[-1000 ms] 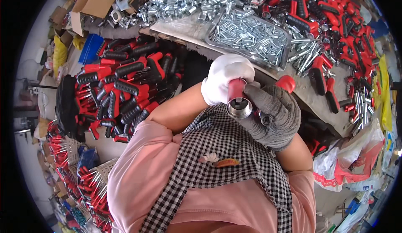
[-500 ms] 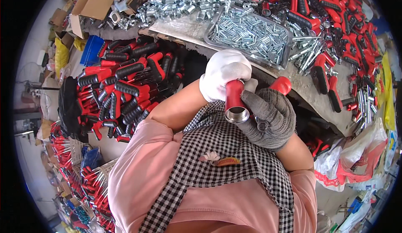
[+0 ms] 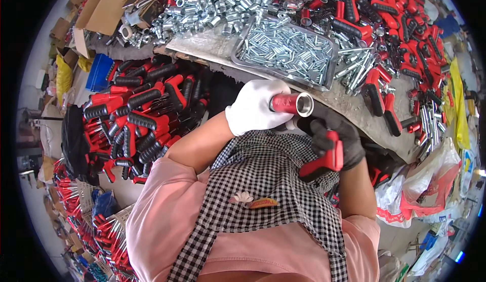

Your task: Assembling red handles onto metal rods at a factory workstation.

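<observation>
My left hand (image 3: 255, 107), in a white glove, is closed around a red metal tube (image 3: 284, 103). The tube's open, silver-threaded end points right, and its mouth looks hollow. To the right of it, my right hand (image 3: 347, 143) in a dark grey glove grips a red tool handle (image 3: 328, 160), which slants down toward my apron. The two pieces are apart. Part of the right hand's fingers lies in shadow and behind the handle.
On the bench ahead, a clear tray (image 3: 324, 82) holds small metal pins, beside a heap of silver collars (image 3: 217, 8). Red-and-black tool handles (image 3: 405, 29) pile up at right. More black-gripped handles (image 3: 147, 105) lie to my left, near a blue bin (image 3: 99, 73).
The tube has swung from pointing toward me to pointing right. My right hand has drawn away from it, and the red handle it holds has turned downward toward my apron.
</observation>
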A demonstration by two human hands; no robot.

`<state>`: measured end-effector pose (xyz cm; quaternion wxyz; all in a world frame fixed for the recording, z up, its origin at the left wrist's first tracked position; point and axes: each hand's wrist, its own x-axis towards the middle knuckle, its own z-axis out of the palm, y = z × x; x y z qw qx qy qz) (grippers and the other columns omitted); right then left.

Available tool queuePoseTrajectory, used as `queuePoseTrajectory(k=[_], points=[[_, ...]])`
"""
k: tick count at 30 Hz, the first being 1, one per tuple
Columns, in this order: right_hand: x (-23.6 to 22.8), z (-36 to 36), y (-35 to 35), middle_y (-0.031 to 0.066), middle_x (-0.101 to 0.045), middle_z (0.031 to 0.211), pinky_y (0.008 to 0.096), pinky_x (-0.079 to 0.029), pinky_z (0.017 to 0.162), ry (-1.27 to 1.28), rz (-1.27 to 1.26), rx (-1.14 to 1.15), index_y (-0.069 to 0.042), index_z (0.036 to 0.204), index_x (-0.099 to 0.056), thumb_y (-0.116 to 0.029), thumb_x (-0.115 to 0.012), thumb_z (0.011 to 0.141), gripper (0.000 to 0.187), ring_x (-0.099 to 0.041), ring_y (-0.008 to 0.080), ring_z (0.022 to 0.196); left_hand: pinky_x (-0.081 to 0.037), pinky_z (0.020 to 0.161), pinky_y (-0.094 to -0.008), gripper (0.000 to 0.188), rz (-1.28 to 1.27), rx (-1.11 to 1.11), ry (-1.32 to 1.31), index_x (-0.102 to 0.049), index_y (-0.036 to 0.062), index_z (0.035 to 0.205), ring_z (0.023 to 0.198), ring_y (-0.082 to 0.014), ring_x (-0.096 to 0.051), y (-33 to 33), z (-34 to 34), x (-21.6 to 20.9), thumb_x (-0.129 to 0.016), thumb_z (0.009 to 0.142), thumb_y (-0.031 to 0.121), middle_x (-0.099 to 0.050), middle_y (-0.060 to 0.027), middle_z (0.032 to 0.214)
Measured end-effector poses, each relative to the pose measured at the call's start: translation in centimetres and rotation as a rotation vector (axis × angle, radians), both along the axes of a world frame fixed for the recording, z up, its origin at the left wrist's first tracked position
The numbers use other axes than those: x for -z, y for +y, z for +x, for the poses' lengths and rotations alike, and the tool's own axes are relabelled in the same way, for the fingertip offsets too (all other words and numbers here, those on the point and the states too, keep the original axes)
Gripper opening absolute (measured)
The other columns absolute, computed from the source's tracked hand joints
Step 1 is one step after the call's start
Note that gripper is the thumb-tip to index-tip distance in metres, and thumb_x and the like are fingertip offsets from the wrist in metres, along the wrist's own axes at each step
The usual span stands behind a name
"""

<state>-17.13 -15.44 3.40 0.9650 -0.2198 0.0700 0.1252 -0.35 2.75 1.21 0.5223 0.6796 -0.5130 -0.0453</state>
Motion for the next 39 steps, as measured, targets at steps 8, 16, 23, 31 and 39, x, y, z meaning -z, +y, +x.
queuePoseTrajectory(k=[8,16,23,31,39], points=[[6.5,-4.9,4.4,0.0093,-0.062,0.081,0.0311,-0.053,0.060,0.219,-0.257,0.364,-0.002,0.136,-0.046,-0.054,-0.071,0.086,0.076,-0.062,0.0190,0.065,-0.053,0.084,-0.0334,0.089,0.136,0.198,0.405,-0.059,-0.0007,0.126,0.092,-0.0187,-0.066,0.2,-0.5,0.8,-0.066,0.079,0.075,-0.067,-0.0113,0.104],[3.6,-7.1,2.7,0.0114,-0.067,0.089,0.0318,-0.054,0.069,0.034,-0.557,0.487,0.004,0.151,-0.035,-0.029,-0.087,0.069,0.103,-0.066,0.0202,0.076,-0.055,0.080,-0.0345,0.051,0.223,0.266,0.346,-0.065,0.0021,0.112,0.086,-0.0244,-0.071,0.3,-0.3,0.8,-0.068,0.088,0.047,-0.070,-0.0121,0.092],[-2.2,-7.2,-2.1,0.0101,-0.070,0.106,0.0310,-0.055,0.078,-0.001,-0.879,0.464,0.006,0.131,-0.060,-0.031,-0.093,0.066,0.082,-0.068,0.0177,0.090,-0.053,0.077,-0.0346,0.036,0.345,0.359,0.357,-0.066,0.0023,0.108,0.084,-0.0230,-0.069,1.3,0.5,0.1,-0.071,0.084,0.029,-0.068,-0.0141,0.092],[-7.3,-2.9,-4.1,0.0101,-0.074,0.107,0.0352,-0.057,0.081,-0.372,-1.797,-0.060,-0.007,0.123,-0.068,-0.023,-0.080,0.073,0.054,-0.072,0.0230,0.091,-0.050,0.066,-0.0356,0.028,0.559,0.550,0.260,-0.066,0.0030,0.097,0.069,-0.0269,-0.065,0.8,0.2,-2.3,-0.075,0.081,0.023,-0.065,-0.0118,0.077],[-6.2,-2.2,-3.1,0.0063,-0.066,0.087,0.0372,-0.050,0.054,-1.303,-2.297,-0.066,-0.012,0.114,-0.071,-0.029,-0.071,0.070,0.047,-0.064,0.0233,0.068,-0.039,0.042,-0.0278,0.018,1.073,0.912,0.713,-0.061,0.0041,0.073,0.045,-0.0088,-0.051,0.3,0.0,-2.1,-0.074,0.080,0.014,-0.055,0.0001,0.056]])
